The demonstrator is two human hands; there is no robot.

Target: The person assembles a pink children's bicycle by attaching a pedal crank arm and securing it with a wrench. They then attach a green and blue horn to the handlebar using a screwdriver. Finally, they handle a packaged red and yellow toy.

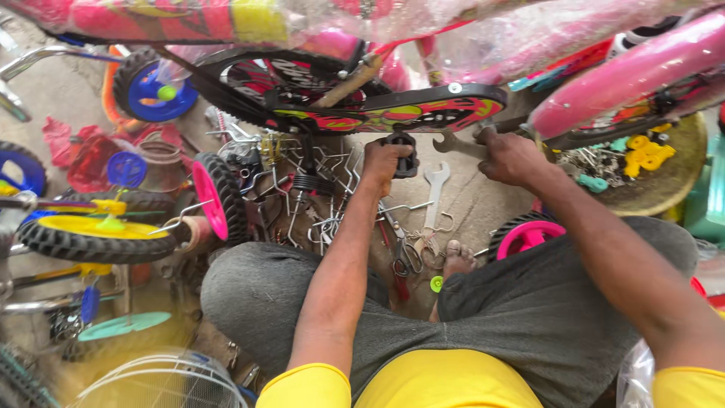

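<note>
Head view, left hand (384, 160) grip closed on black pedal (405, 153), right hand (507, 156) grip clasping wrench (458, 143), parts crowding.

Clear crinkled bubble wrap (529, 38) sheathes the glossy pink metal bicycle frame tube (627, 75), beneath which a matt black plastic pedal (404, 155), a dull grey steel open-ended spanner (453, 143), knobbly black rubber tyres on glossy pink plastic wheels (215, 198) and coarse grey cloth shorts (529, 310) show above rough, dusty concrete floor (483, 204).

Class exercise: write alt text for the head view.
Seated on the floor, a person's left hand grips a black pedal on a pink bicycle while the right hand holds a spanner. Small wheels lie around.
</note>
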